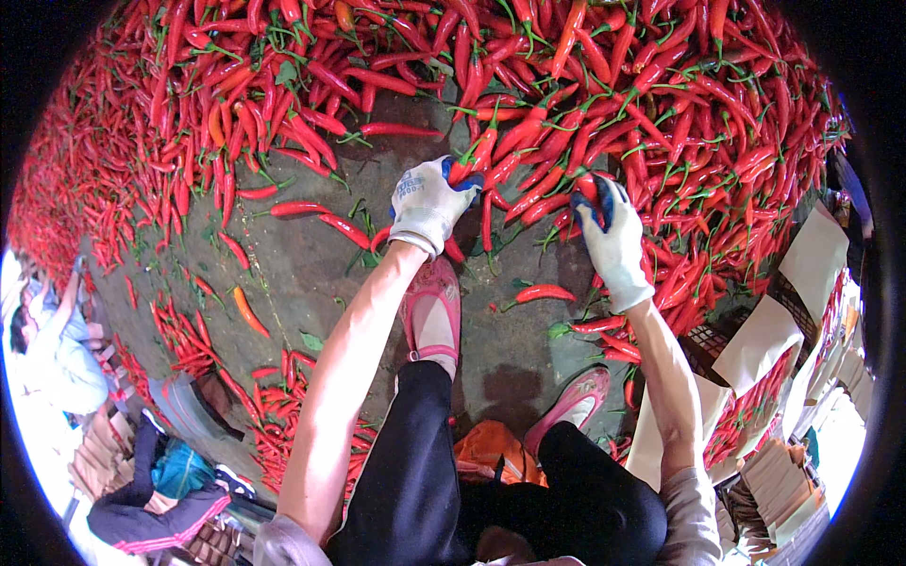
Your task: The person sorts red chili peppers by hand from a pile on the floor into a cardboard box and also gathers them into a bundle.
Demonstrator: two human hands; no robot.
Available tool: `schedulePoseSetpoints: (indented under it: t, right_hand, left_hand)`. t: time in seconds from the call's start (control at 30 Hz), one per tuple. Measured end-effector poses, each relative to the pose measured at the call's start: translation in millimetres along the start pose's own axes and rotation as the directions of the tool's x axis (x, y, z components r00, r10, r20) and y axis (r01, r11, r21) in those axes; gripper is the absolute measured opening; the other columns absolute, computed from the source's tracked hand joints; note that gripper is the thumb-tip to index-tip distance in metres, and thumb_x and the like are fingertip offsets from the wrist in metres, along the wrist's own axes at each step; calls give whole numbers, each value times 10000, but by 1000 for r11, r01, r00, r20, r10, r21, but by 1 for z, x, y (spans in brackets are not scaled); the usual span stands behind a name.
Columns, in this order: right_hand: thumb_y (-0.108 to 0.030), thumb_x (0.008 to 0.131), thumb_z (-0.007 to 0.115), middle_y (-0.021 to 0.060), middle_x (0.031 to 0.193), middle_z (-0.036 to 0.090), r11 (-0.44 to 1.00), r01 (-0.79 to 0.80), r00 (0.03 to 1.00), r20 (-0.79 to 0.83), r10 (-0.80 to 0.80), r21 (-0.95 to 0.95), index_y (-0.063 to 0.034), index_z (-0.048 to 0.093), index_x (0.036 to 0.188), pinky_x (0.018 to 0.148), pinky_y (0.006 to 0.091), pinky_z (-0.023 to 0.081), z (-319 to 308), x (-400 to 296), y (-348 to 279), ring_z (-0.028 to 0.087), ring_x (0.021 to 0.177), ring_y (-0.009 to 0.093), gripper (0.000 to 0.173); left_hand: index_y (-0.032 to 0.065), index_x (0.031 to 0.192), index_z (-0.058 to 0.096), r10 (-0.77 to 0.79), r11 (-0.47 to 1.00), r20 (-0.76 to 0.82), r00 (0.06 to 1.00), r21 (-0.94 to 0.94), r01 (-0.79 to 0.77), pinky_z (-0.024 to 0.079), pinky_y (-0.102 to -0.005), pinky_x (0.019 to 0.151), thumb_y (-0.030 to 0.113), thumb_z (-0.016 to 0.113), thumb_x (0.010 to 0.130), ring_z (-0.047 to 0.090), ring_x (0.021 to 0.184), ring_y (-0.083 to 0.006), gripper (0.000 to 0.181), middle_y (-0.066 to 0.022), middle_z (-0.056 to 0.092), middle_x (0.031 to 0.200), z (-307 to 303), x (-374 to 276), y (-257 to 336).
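Both my hands wear white knitted gloves with blue coated palms. My left hand [433,201], left of centre, is closed around red chili peppers [484,150] whose green stems point up and away from me. To the right, my right hand [610,237] reaches to the edge of the heap, fingers curled down around a red chili pepper [586,187]. A large heap of red chili peppers [672,120] with green stems spreads beyond both hands. A single red pepper [543,293] lies on the concrete floor between my forearms.
My pink shoes [433,304] stand on the floor. Paper-lined crates [757,347] holding peppers are at the right, near stacked cardboard [776,484]. An orange bag [495,449] lies between my legs. Smaller pepper piles [279,403] lie lower left, with other people [60,354] at the far left.
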State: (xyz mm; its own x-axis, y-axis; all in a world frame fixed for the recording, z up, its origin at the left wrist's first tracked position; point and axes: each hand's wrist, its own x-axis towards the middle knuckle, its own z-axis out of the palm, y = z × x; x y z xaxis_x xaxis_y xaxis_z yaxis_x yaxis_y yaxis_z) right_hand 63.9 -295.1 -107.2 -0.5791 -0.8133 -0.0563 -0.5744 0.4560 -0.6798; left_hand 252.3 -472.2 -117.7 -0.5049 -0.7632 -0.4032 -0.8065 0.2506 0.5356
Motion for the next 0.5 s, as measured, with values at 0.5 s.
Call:
schedulePoseSetpoints:
  t: [0.5]
  right_hand:
    - [-246, 808, 683, 178, 981, 666, 990, -100, 961, 266, 72, 96, -34, 640, 1073, 800, 390, 510, 15, 5, -21, 657, 911, 331, 342]
  left_hand:
    - [79, 899, 714, -177, 361, 211, 961, -895, 263, 428, -233, 518, 228, 794, 767, 538, 537, -73, 215, 34, 617, 671, -16, 1, -26]
